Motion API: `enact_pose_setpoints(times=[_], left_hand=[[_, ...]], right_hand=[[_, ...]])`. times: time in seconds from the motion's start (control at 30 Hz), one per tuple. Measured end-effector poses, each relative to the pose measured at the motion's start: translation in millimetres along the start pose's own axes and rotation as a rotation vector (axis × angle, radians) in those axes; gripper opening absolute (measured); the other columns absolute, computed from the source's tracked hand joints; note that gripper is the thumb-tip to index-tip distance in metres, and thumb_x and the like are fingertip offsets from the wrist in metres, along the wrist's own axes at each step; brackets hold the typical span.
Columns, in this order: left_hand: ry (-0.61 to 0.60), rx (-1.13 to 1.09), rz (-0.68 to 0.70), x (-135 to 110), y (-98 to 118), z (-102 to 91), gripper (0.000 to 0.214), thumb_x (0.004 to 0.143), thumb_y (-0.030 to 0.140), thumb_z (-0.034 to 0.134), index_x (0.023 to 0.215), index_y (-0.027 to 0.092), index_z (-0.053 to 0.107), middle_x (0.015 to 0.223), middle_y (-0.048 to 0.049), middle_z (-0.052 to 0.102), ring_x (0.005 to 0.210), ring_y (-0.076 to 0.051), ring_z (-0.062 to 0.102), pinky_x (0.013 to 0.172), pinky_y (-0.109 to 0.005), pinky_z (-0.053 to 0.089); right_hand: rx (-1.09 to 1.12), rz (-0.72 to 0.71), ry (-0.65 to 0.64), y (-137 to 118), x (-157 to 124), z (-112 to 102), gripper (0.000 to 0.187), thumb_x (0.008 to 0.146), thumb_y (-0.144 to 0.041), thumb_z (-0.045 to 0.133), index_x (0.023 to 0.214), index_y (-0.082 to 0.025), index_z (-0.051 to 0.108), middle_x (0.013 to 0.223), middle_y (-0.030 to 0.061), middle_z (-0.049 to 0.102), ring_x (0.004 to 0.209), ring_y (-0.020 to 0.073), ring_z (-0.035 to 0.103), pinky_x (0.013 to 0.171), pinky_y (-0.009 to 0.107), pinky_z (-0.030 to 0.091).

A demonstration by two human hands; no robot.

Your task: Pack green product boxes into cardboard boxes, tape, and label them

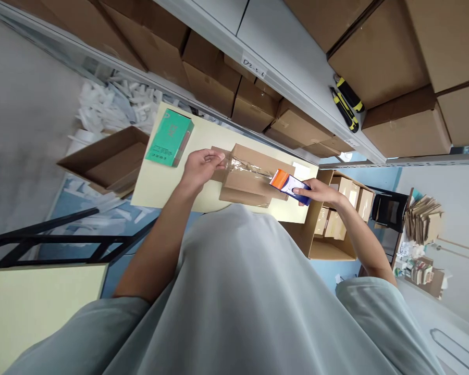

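Observation:
A brown cardboard box (pixel 250 182) with its flaps spread lies on the pale yellow table (pixel 203 130). Clear packing tape (pixel 244 165) runs shiny and wrinkled across the top of the box. At the tape's left end, my left hand (pixel 203 169) is closed in a pinch, right beside a flap of the box. My right hand (pixel 315 191) grips an orange and dark blue tape dispenser (pixel 291 186) with a white label, its orange end over the box's right side. A green box (pixel 170 137) stands at the table's left end.
Two yellow-black utility knives (pixel 347 104) lie on the shelf (pixel 293 67) above, among brown cartons. An open carton (pixel 105 161) sits left, near white scraps (pixel 117 96). Right of the table stands a large carton (pixel 336 250) holding smaller boxes.

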State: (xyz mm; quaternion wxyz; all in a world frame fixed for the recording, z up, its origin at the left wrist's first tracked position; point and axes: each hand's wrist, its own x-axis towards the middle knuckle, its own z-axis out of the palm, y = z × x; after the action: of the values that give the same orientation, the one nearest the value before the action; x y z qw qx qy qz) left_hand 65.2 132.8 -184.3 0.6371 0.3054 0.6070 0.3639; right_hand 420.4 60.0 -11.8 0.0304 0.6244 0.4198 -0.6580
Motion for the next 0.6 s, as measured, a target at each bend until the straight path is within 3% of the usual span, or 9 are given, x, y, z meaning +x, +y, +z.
enact_pose_setpoints(times=[0.2, 0.43, 0.6], left_hand=[[-0.015, 0.054, -0.064, 18, -17, -2.2, 0.012, 0.083, 0.026, 0.086, 0.081, 0.017, 0.077, 0.08, -0.0069, 0.075, 0.079, -0.022, 0.076, 0.083, -0.039, 0.071], [0.009, 0.232, -0.039, 36, -43, 14.0, 0.013, 0.085, 0.029, 0.077, 0.087, 0.016, 0.076, 0.087, -0.008, 0.08, 0.085, -0.023, 0.076, 0.082, -0.033, 0.066], [0.013, 0.425, 0.041, 32, -58, 13.5, 0.02, 0.094, 0.035, 0.07, 0.102, 0.018, 0.076, 0.106, -0.0142, 0.083, 0.105, -0.032, 0.081, 0.106, -0.047, 0.066]], right_hand=[[0.021, 0.043, -0.018, 1, 12, -5, 0.07, 0.079, -0.083, 0.095, 0.09, -0.017, 0.075, 0.078, 0.0073, 0.085, 0.072, 0.019, 0.082, 0.069, 0.025, 0.066], [0.01, 0.072, -0.021, -2, 28, 2, 0.072, 0.078, -0.087, 0.093, 0.083, -0.017, 0.076, 0.076, 0.0074, 0.084, 0.067, 0.0178, 0.079, 0.065, 0.025, 0.065], [0.027, 0.062, -0.046, 2, 36, 8, 0.068, 0.083, -0.084, 0.092, 0.083, -0.018, 0.075, 0.075, 0.0062, 0.084, 0.066, 0.0173, 0.079, 0.065, 0.024, 0.064]])
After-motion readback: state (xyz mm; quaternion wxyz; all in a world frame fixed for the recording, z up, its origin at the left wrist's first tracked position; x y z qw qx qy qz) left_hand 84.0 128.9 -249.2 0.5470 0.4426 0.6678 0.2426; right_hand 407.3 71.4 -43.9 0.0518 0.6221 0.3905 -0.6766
